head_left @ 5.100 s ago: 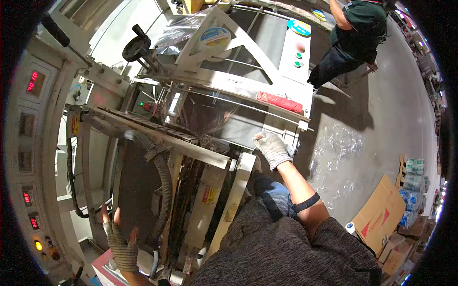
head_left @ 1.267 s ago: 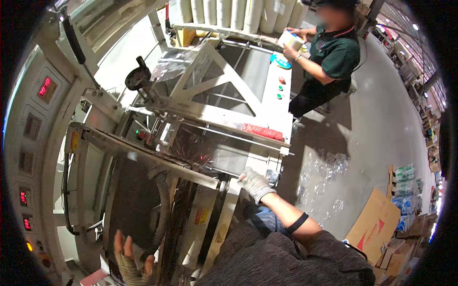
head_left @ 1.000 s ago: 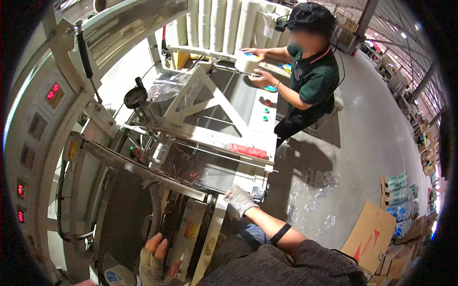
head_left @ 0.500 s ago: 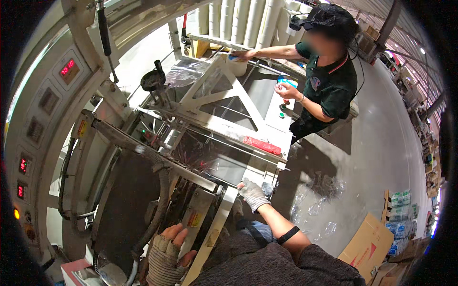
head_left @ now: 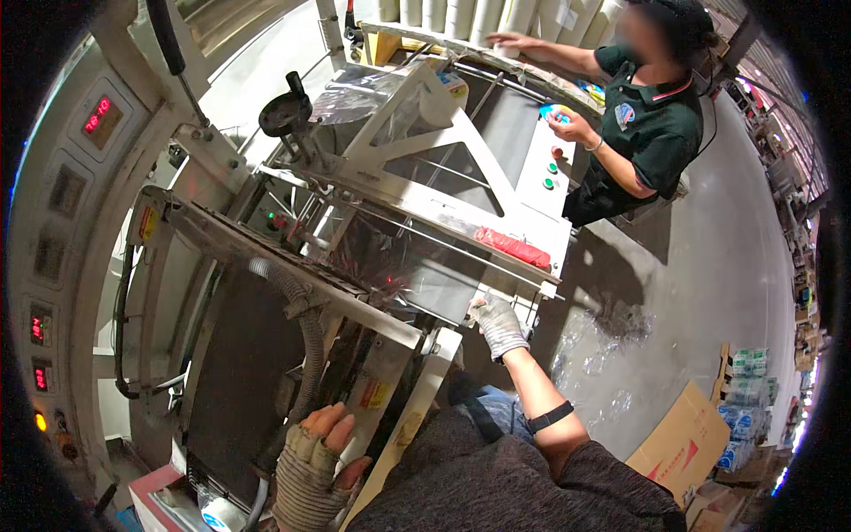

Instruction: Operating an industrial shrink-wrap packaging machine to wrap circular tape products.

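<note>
My left hand [head_left: 312, 470], in a grey-beige fingerless glove, is held low beside the machine's front rail [head_left: 403, 434], fingers stretched and apart. My right hand [head_left: 498, 326], in a pale striped glove, is at the near right corner of the machine frame [head_left: 519, 213]. Its fingers are bent together there; what they grip, if anything, is hidden. Clear film [head_left: 368, 239] stretches under the frame near a dark conveyor belt [head_left: 443, 288]. A red wrapped roll [head_left: 512, 248] lies on the frame's right end. Down by my left hand, a white round package [head_left: 222, 514] with blue marking sits at the outlet.
Across the machine, a co-worker [head_left: 651, 133] holds a blue-and-white packet [head_left: 558, 113] and stretches out the other arm. A colourful package [head_left: 454, 86] sits behind the triangular bracing. The control panel [head_left: 97, 124] stands left, a grey hose [head_left: 306, 337] below. Film scraps [head_left: 598, 363] and cardboard [head_left: 683, 443] lie right.
The co-worker's outstretched hand has let go of a white package and lifted off it. A white package with blue marking shows more plainly at the lower left. My hands keep nearly the same places.
</note>
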The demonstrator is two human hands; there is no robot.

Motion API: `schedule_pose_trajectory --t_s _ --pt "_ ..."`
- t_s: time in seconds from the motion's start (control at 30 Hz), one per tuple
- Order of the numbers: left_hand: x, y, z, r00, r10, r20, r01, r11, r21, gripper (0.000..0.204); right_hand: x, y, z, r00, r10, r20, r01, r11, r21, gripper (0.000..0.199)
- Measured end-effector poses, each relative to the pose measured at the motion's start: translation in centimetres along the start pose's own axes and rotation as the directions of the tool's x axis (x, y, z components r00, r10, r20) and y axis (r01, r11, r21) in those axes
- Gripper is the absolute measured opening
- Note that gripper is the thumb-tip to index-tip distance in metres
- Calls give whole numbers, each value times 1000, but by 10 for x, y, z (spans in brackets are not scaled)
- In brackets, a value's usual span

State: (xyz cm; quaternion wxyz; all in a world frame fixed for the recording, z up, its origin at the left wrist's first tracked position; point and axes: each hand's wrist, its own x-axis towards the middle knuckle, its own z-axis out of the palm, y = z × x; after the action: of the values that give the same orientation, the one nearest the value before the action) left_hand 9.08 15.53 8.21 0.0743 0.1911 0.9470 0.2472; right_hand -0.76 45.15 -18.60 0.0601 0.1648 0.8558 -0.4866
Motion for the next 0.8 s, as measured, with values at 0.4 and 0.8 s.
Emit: schedule_pose_trajectory --t_s 0.4,0.8 --pt "-3 -15 -12 993 22 -116 -15 998 58 46 11 -7 -6 999 41 -12 -41 998 48 12" --pt "-9 -39 -17 986 -66 -153 75 996 51 40 11 -20 -16 985 172 3 -172 979 113 13"
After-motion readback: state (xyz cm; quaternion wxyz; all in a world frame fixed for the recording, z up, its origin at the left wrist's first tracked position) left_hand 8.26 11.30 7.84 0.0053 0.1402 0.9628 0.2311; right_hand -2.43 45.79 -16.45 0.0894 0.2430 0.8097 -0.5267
